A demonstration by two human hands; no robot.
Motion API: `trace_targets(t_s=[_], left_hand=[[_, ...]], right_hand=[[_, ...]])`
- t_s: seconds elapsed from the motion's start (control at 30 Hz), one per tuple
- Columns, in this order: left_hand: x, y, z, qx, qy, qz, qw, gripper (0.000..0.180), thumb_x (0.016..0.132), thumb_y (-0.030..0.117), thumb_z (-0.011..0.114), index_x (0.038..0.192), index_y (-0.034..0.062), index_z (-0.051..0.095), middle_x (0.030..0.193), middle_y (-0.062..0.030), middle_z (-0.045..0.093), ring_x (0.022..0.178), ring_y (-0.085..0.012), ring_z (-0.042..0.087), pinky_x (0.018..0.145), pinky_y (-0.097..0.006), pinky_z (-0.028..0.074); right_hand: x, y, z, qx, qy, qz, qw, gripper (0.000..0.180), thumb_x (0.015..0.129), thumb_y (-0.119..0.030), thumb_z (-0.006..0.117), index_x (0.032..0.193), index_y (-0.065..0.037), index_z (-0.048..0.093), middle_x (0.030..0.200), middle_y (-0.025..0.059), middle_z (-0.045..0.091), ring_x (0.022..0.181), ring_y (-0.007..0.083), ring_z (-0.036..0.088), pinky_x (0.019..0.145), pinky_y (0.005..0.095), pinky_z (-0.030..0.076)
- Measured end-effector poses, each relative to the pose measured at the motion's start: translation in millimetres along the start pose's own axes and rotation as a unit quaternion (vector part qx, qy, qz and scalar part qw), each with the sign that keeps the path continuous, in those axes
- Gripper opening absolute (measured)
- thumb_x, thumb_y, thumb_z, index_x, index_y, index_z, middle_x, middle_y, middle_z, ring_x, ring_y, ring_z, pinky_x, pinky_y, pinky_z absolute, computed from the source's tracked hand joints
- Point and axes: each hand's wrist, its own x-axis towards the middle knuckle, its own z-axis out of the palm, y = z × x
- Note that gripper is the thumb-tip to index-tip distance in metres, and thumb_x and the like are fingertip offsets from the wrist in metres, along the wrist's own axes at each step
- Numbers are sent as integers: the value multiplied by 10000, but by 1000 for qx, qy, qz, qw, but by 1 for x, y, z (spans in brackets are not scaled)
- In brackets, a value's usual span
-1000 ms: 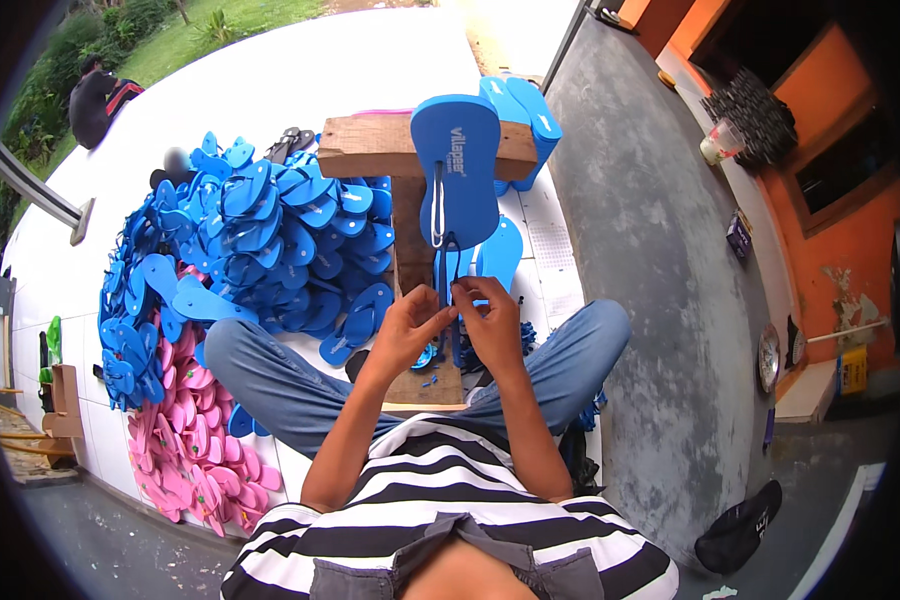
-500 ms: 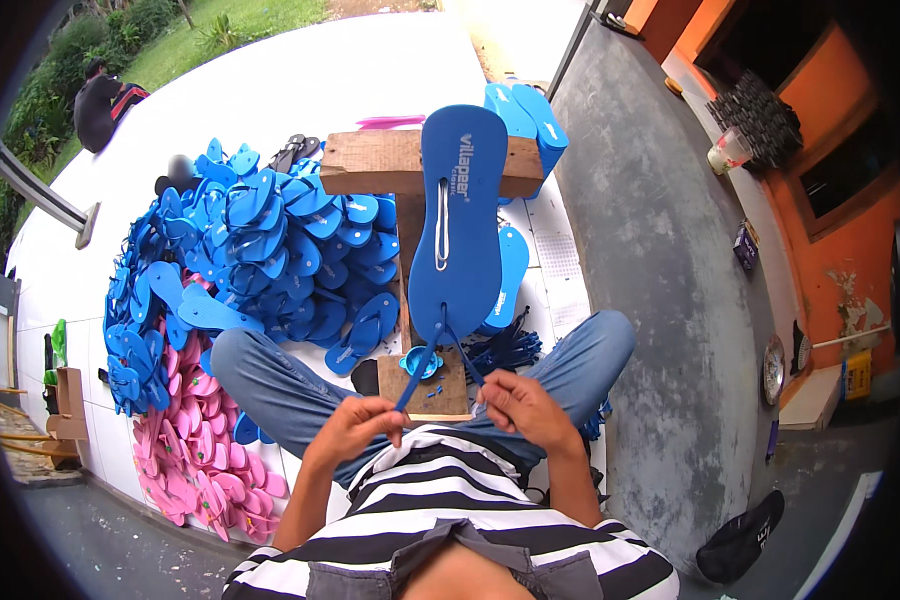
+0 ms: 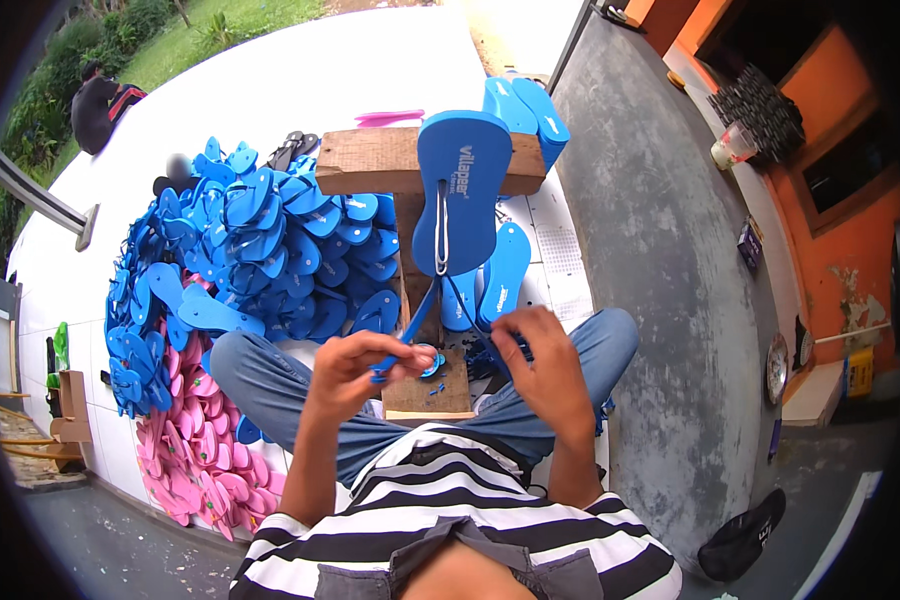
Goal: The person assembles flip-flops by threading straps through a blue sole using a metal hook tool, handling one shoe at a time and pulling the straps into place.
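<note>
A blue flip-flop sole (image 3: 475, 215) stands tilted at a wooden stand (image 3: 360, 165), with a narrow white metal loop (image 3: 442, 240) showing along its middle. From its near end a blue flip-flop strap (image 3: 421, 312) spreads into two legs toward me. My left hand (image 3: 355, 372) pinches the end of the left leg. Beside the right leg is my right hand (image 3: 545, 360), fingers curled and closed at the strap; its exact grip is partly hidden. Between my hands, a small blue dish (image 3: 432, 362) sits on the wooden base (image 3: 425, 395).
Blue flip-flops (image 3: 270, 230) lie heaped at left, with pink flip-flops (image 3: 205, 450) nearer. Blue soles (image 3: 507, 270) lie right of the stand; a stack of blue soles (image 3: 550, 120) is behind. A black cap (image 3: 740, 540) lies at right. A person (image 3: 95, 110) sits far left.
The sole's near end has moved away from me and looks more tilted. Both hands have risen forward, the right also moving slightly right, and the left has shifted left.
</note>
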Motion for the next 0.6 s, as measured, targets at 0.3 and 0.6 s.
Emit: trace_targets(t_s=[0.3,0.6], left_hand=[[57,-11,17,-58,-93,-102,989,239,924,179,696,834,-39,732,634,-33,651,421,-52,481,382,-203,340],[71,-6,10,5,2,-100,995,238,936,226,694,960,-10,709,638,42,572,492,-1,429,434,-175,287]], right_hand=[[42,-12,14,349,-90,-96,928,270,930,-234,673,1106,-34,711,1155,96,633,1081,220,601,919,325,497],[68,8,49,584,-76,-83,804,228,842,-259,768,886,-86,626,954,85,656,1093,268,599,1028,468,421]])
